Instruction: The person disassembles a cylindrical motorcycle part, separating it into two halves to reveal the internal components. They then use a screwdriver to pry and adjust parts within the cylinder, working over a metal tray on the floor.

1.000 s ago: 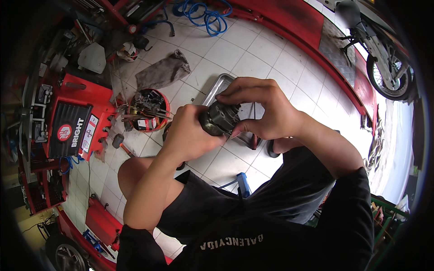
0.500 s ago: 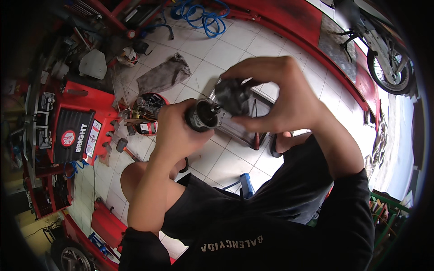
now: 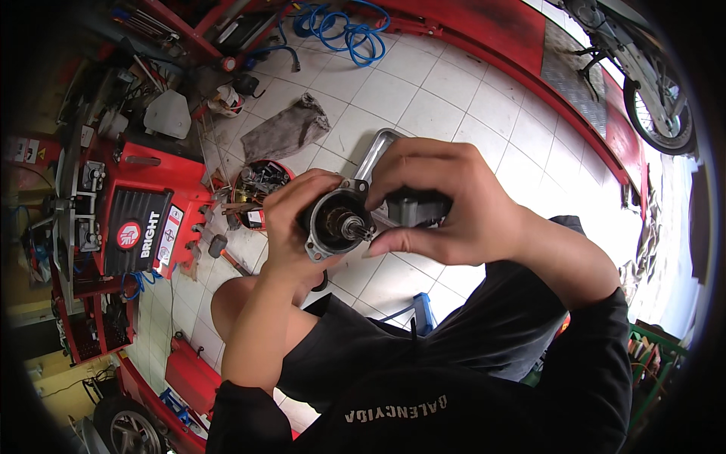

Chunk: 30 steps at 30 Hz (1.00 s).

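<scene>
My left hand (image 3: 287, 223) is wrapped round a cylindrical metal housing (image 3: 316, 244), its open end facing up toward me. The housing has a flanged rim with screw-hole ears. Inside it stands a shaft (image 3: 354, 226) with a ring-like bearing and a toothed tip. My right hand (image 3: 454, 204) grips a dark grey, boxy cover (image 3: 414, 209) close beside the housing. Its fingertips are at the housing's rim and near the shaft tip; whether they touch the metal, I cannot tell. Most of the cover is hidden by the fingers.
Beyond my hands a metal tray (image 3: 372, 153) lies on the tiled floor. A round container of small parts (image 3: 261, 181), a grey rag (image 3: 283, 130) and a hammer (image 3: 219, 246) lie to the left, near a red machine (image 3: 159, 204). A blue hose (image 3: 355, 34) is coiled at the back.
The housing has tilted to show more of its open end and shaft. My right hand with the cover has moved down, and its fingertips have come to the housing's rim.
</scene>
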Tool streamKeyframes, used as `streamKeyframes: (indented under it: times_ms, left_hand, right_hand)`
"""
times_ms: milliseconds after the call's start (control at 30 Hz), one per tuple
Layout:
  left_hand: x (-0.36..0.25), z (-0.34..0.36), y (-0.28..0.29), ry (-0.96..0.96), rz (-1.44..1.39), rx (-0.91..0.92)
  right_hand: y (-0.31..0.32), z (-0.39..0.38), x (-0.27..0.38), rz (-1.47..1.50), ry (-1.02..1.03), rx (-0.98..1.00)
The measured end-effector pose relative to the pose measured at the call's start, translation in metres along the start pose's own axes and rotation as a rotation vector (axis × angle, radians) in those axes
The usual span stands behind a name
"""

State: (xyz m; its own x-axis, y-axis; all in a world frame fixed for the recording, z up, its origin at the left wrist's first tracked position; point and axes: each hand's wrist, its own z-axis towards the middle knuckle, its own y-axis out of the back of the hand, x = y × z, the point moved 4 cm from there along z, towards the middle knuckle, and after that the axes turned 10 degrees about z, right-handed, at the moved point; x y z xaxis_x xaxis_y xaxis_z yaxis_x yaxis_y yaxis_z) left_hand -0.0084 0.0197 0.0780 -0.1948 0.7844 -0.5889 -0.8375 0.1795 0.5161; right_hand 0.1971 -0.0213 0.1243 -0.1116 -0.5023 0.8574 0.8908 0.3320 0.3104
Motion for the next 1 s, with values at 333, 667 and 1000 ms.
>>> streamKeyframes:
  times_ms: [333, 667, 1000]
  left_hand:
    - [-0.018, 0.006, -0.014, -0.015, -0.099, -0.079]
    - [-0.017, 0.008, -0.017, 0.098, -0.13, 0.07]
    - [-0.018, 0.011, -0.016, 0.157, -0.297, 0.142]
  right_hand:
    - [-0.016, -0.004, 0.013, -0.317, 0.196, -0.128]
    - [-0.012, -0.004, 0.011, -0.267, 0.214, -0.081]
    - [-0.013, -0.009, 0.011, -0.227, 0.104, -0.126]
